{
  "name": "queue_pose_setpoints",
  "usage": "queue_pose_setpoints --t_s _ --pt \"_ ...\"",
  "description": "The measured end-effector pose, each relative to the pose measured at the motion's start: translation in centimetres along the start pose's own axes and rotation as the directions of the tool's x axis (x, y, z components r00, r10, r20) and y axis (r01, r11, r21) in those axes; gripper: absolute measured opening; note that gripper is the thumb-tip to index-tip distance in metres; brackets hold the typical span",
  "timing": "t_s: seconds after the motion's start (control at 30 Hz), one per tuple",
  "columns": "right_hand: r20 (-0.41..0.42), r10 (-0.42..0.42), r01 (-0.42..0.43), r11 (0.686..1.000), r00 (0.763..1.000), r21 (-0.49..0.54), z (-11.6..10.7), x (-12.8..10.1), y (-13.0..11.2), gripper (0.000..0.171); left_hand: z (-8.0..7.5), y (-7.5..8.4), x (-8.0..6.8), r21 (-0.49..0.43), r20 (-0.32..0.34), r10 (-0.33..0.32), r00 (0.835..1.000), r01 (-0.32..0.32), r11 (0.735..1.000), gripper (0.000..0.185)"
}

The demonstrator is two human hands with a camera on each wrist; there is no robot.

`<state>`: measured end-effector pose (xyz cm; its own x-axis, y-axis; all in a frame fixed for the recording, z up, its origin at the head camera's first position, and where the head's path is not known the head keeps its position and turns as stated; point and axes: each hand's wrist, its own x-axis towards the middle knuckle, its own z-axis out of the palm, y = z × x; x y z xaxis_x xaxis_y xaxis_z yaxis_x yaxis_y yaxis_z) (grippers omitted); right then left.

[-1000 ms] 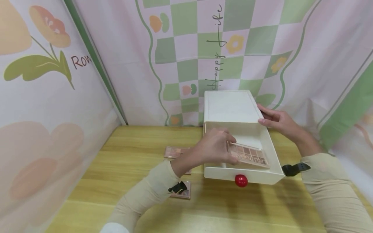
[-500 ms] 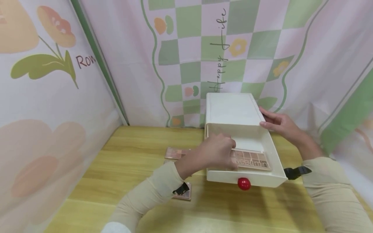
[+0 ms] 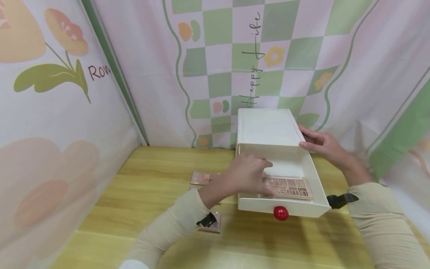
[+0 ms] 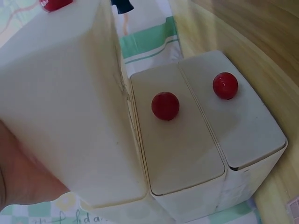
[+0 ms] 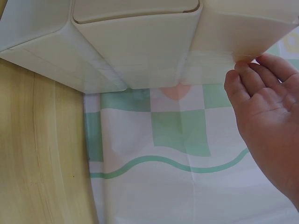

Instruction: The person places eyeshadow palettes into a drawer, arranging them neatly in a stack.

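Observation:
In the head view, a white drawer cabinet (image 3: 268,125) stands at the back of the table, its top drawer (image 3: 283,207) pulled out by a red knob (image 3: 281,213). An eyeshadow palette (image 3: 289,187) with a clear lettered lid lies inside the drawer. My left hand (image 3: 246,175) reaches into the drawer, thumb and forefinger spread apart over the palette's left end; its other fingers are hidden. My right hand (image 3: 327,147) rests against the cabinet's upper right side, thumb at the front corner. In the right wrist view its fingers (image 5: 250,79) are fairly straight against the cabinet.
More palettes (image 3: 203,177) lie on the wooden table (image 3: 134,209) left of the cabinet, one (image 3: 215,222) nearer the front, partly behind the left sleeve. Lower closed drawers (image 4: 187,149) have red knobs. A patterned curtain (image 3: 218,56) hangs close behind.
The palette went from tilted in my left hand to lying flat in the drawer, and the left fingers have spread off it. My right hand stays at the cabinet's side.

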<state>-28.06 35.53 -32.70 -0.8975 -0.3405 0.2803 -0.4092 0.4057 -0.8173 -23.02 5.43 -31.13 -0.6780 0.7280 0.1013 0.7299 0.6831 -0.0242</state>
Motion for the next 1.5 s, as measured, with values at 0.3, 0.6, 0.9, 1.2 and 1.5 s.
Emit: queue_pose_setpoints --t_s 0.3,0.6,0.9,1.2,1.5 --pt "0.000 -0.003 0.003 1.000 1.000 -0.014 0.1 0.0 0.1 0.063 -0.7 -1.7 -0.8 -0.248 -0.208 0.053 0.977 -0.105 0.963 0.068" --pt "-0.003 0.005 -0.006 1.000 1.000 -0.029 -0.1 -0.1 0.1 0.063 -1.1 -3.4 -3.0 -0.410 -0.382 0.033 0.924 -0.201 0.890 0.048" --pt "-0.007 0.020 -0.020 1.000 1.000 -0.024 0.0 -0.1 -0.1 0.063 -1.4 -5.4 -5.6 -0.465 -0.371 -0.021 0.928 -0.166 0.870 0.043" --pt "-0.007 0.013 -0.013 1.000 1.000 -0.028 -0.2 0.0 0.0 0.064 0.2 -10.1 -8.0 -0.534 -0.406 -0.143 0.903 -0.107 0.839 0.035" --pt "-0.010 0.009 -0.009 1.000 1.000 -0.010 0.0 -0.1 0.1 0.063 3.7 -14.4 -8.7 -0.581 -0.252 -0.312 0.916 0.114 0.806 0.038"
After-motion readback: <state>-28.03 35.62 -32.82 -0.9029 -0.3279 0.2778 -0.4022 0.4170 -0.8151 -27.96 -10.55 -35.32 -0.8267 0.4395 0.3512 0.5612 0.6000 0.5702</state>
